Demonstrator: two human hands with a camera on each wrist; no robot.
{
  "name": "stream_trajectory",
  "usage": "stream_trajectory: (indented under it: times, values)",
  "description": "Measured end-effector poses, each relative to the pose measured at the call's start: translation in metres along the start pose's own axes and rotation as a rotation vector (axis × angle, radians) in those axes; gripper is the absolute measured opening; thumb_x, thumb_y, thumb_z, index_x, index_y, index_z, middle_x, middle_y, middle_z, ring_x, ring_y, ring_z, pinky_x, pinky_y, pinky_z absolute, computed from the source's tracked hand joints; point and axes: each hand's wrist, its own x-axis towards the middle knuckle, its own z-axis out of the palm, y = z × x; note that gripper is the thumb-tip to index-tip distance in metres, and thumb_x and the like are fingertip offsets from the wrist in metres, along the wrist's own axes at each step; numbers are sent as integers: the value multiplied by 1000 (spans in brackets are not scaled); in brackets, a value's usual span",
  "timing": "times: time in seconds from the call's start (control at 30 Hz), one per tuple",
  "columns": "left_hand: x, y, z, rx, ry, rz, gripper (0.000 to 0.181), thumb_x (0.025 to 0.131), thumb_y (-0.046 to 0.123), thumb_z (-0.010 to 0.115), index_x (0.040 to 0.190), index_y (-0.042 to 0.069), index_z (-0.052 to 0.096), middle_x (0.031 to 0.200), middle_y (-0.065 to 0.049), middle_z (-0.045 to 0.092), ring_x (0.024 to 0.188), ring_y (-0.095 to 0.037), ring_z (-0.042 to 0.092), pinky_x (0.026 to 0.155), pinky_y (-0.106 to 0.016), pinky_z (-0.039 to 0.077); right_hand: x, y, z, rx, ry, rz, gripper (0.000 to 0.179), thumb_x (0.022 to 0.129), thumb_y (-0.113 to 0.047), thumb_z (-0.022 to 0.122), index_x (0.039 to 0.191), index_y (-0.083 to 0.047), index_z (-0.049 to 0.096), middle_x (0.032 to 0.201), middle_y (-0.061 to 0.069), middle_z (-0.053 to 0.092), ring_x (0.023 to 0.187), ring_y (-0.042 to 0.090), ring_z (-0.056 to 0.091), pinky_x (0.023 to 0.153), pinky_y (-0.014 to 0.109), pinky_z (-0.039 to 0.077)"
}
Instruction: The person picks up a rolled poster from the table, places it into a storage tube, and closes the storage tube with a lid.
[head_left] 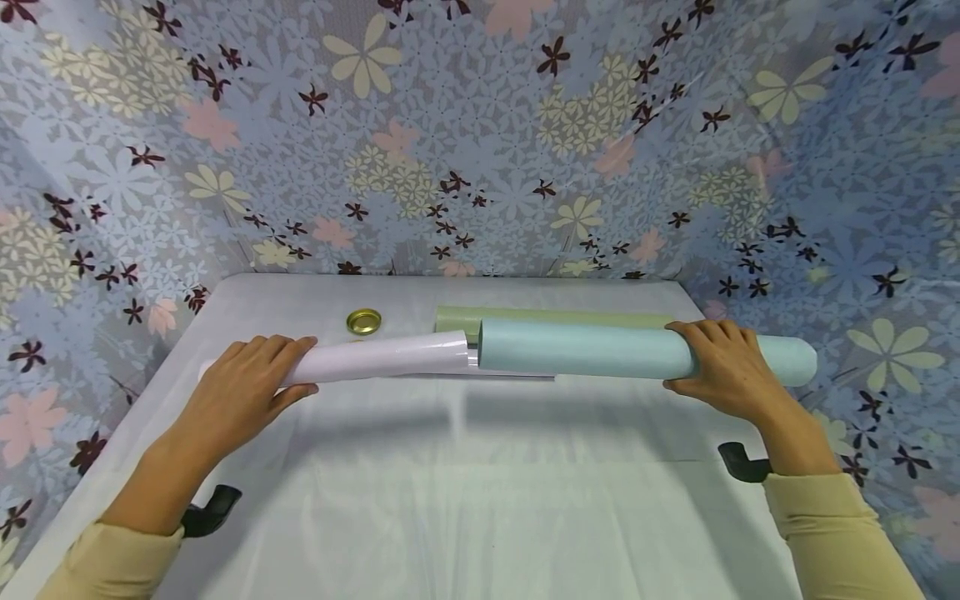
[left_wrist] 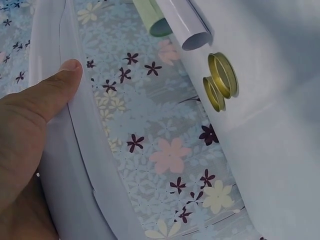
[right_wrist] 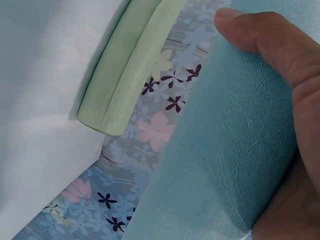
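My left hand [head_left: 238, 390] grips a glossy white paper roll [head_left: 386, 356] near its outer end, thumb below and fingers over the top. In the left wrist view the thumb lies along the roll beside its lengthwise seam. A light blue, crinkle-textured roll [head_left: 585, 348] is held by my right hand [head_left: 726, 371], the fingers wrapped over it toward its right end. Both rolls are raised over the table, nearly level, their inner ends facing each other with a narrow gap between. The blue roll looks thicker than the white one.
Behind the held rolls, a pale green roll [head_left: 555, 316] and another white roll [left_wrist: 186, 25] lie on the white-covered table [head_left: 480, 517]. Two gold rings [left_wrist: 222, 75] sit near the back left. A flowered cloth [head_left: 480, 150] hangs behind the table.
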Motion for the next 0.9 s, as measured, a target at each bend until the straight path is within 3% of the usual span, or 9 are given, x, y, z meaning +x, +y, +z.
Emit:
stream_trajectory:
  times: [0.9]
  values:
    - [11, 0, 8, -16, -51, -11, 82, 86, 67, 15, 125, 6, 54, 104, -15, 64, 95, -34, 61, 79, -51, 48, 0, -6, 0, 12, 16, -11, 81, 62, -31, 86, 131, -14, 47, 123, 21, 54, 111, 44, 42, 90, 60, 30]
